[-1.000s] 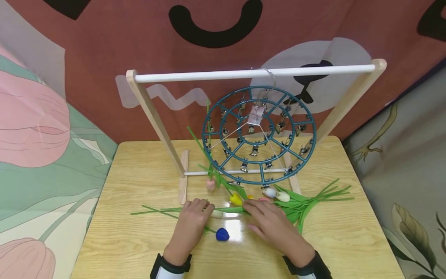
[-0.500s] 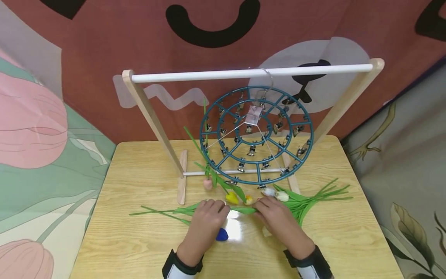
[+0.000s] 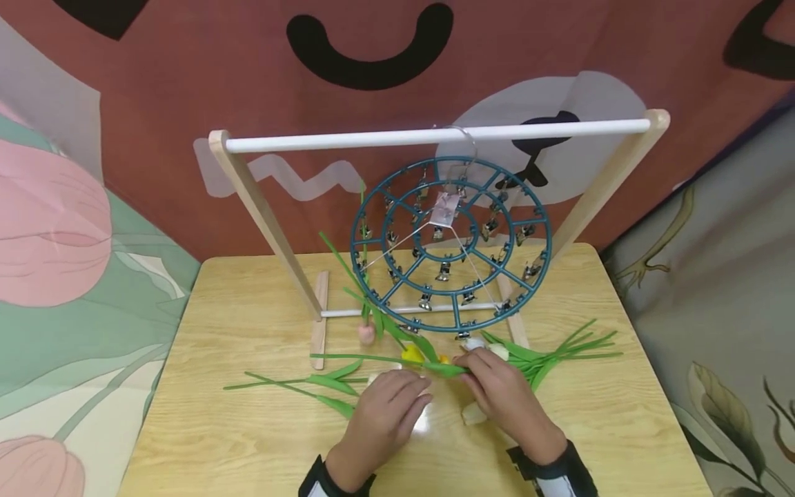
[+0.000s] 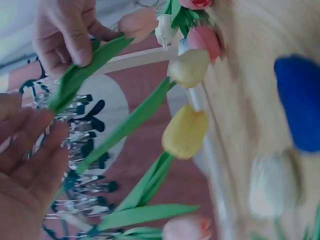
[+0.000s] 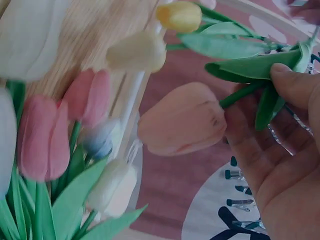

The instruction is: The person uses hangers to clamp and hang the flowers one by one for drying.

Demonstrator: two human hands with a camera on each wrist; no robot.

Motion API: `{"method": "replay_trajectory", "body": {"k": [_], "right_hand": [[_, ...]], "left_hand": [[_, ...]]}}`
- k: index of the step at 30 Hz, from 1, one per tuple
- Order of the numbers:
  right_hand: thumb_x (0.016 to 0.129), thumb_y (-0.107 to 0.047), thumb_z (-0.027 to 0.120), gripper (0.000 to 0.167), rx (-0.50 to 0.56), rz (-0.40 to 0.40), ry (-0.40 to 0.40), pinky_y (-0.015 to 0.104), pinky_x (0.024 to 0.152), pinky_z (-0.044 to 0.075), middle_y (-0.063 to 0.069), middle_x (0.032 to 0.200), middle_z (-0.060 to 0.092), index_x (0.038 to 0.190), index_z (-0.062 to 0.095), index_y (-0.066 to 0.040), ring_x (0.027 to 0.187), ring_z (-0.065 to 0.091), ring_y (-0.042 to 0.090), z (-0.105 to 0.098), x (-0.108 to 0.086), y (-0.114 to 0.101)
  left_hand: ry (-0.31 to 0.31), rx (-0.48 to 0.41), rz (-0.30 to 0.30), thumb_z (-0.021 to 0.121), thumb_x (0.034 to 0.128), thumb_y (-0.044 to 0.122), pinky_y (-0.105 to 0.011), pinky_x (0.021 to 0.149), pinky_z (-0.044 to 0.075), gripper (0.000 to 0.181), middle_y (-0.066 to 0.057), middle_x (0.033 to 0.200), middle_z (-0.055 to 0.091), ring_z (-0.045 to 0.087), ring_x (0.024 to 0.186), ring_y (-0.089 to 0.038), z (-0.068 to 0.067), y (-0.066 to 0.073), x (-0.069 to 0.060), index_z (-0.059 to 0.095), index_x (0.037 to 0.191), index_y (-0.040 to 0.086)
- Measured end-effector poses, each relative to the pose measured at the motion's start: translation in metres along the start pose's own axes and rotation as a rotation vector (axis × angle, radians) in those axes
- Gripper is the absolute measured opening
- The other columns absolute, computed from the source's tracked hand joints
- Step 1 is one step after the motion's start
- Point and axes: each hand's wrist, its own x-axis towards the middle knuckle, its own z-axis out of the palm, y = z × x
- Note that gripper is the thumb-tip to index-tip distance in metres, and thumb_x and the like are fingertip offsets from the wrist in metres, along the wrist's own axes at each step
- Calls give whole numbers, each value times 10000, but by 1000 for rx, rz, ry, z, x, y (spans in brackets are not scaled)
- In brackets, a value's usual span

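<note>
My right hand (image 3: 506, 393) pinches a peach tulip (image 5: 182, 120) by its green stem and leaves just below the bloom. The stem stretches leftward above the table in the head view. My left hand (image 3: 388, 414) is beside that stem, its fingers loosely extended; in the left wrist view they are close to a leaf (image 4: 75, 80), and I cannot tell whether they touch it. Beyond the hands lie a yellow tulip (image 3: 412, 355) and a pale pink tulip (image 3: 367, 335). A blue tulip (image 4: 300, 102) is hidden by my left hand in the head view.
A teal round hanger (image 3: 456, 317) with several metal clips hangs from the white rod (image 3: 341, 140) of a wooden rack. At right on the table (image 3: 248, 449) lies a bunch of tulips (image 3: 546, 364). More tulip stems (image 3: 335, 382) lie at left.
My left hand has slid right along the stem, then come away from it toward the front. The stem now shows in full, held up by my right hand.
</note>
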Motion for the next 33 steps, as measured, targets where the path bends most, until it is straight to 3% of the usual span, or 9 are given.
{"method": "replay_trajectory", "body": {"k": [4,6,9,12,15,20,24,30,33], "right_hand": [[882,-58,770,210,123,-4,20,140,770,566,-10,1023,703,1073,688,-91,848,669,102,0,3,-4],[880,-39,770,221,172,-3,13,95,747,530,-21,1014,697,1070,680,-105,818,636,71,1,5,-7],[870,-26,782,261,213,1,-3,82,759,522,-24,1032,693,1094,677,-108,842,636,66,2,9,-9],[873,-50,793,289,214,7,-4,98,795,554,-5,1072,693,1135,678,-94,915,666,106,2,12,-9],[926,-141,769,247,180,15,30,140,816,579,29,1086,696,1146,687,-64,936,670,151,-1,15,-8],[1052,-437,552,427,38,84,137,163,738,570,51,961,661,1021,648,-22,839,642,149,-11,16,-8],[1033,-506,531,519,11,169,208,182,616,517,56,873,566,995,557,11,747,555,124,-19,20,-11],[904,-271,817,596,36,221,169,223,626,503,65,1036,577,1357,547,5,799,516,111,-27,34,-16],[840,-121,853,582,52,198,164,248,627,528,61,1030,601,1349,586,-30,802,527,100,-28,40,-15]], "left_hand": [[-69,-208,-299,768,916,100,-257,879,624,277,-144,1167,756,749,1035,-213,14,-1,-2,708,1169,7],[-38,-371,-411,729,945,67,-262,893,620,257,-195,1221,734,741,1095,-261,24,-2,1,698,1180,-31],[68,-618,-488,649,983,-6,-314,926,601,184,-254,1231,711,712,1150,-345,36,-3,6,696,1147,-74],[150,-693,-500,620,992,-32,-338,950,595,148,-233,1181,738,706,1160,-358,42,-3,11,716,1101,-56],[186,-676,-484,629,975,-61,-324,929,608,146,-227,1149,749,726,1112,-348,43,-3,14,726,1083,-51],[186,-638,-480,640,959,-74,-305,890,624,145,-250,1133,740,742,1067,-319,40,-6,16,727,1073,-54],[169,-604,-487,638,972,-40,-298,876,625,118,-198,1135,752,743,1054,-292,38,-9,16,733,1036,-12],[134,-466,-402,643,975,-24,-239,828,628,114,-128,1119,764,748,1022,-252,36,-15,14,735,1021,26],[110,-427,-382,642,979,-18,-234,874,617,108,-118,1108,764,750,1028,-253,35,-17,15,731,998,41]]}}
